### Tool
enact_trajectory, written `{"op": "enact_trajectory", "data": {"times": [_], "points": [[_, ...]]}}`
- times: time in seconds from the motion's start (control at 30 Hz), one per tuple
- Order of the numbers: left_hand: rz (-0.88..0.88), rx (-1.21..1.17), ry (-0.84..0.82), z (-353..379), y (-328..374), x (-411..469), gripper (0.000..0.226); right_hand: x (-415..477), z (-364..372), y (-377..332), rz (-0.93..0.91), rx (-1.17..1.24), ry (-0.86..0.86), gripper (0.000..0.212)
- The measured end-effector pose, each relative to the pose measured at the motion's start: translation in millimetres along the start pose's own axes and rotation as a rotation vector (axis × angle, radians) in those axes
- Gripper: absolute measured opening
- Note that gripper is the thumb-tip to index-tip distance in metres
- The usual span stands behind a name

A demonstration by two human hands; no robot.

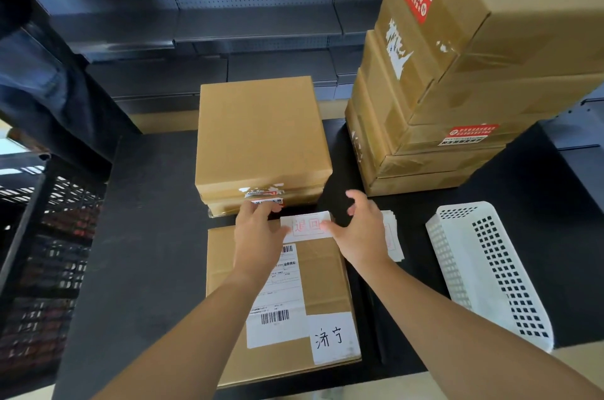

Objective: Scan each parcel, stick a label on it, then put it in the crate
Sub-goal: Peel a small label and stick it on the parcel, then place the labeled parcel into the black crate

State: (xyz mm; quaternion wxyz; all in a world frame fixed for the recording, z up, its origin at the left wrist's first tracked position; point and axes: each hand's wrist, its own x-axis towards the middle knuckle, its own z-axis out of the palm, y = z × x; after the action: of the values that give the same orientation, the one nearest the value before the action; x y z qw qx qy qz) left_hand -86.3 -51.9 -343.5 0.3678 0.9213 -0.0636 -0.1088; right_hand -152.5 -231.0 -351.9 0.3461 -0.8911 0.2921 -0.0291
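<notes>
Working at the far edge of the flat cardboard parcel [327,278], up front on the black table [147,236], with a white red-printed label [307,226] laid across that edge. Pinching its left end with the left hand [258,233], thumb on top, fingers curled past it, and pressing the right end with the right hand [359,229], thumb down, other fingers spread and lifted, gripping nothing. Flanked by a stack of labels [394,242] and white perforated basket [490,269] on the right, black crate [49,236] on the left, cardboard box stacks [261,135] behind.
</notes>
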Motion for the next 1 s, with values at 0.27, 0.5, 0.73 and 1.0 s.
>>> {"op": "enact_trajectory", "data": {"times": [0.27, 0.5, 0.73, 1.0], "points": [[0.241, 0.394, -0.079, 4, -17, -2, 0.030, -5, 12, 17, -0.361, -0.286, -0.056, 0.036], [0.144, 0.374, -0.165, -10, -22, -2, 0.032, -9, 0, 15, -0.120, 0.006, -0.256, 0.035], [0.042, 0.409, -0.117, -43, -36, -22, 0.047, -12, -15, 10, 0.117, 0.194, -0.260, 0.050], [-0.484, -0.251, -0.094, -69, -88, -113, 0.076, -108, -29, 19, 0.360, 0.325, -0.399, 0.070]]}}
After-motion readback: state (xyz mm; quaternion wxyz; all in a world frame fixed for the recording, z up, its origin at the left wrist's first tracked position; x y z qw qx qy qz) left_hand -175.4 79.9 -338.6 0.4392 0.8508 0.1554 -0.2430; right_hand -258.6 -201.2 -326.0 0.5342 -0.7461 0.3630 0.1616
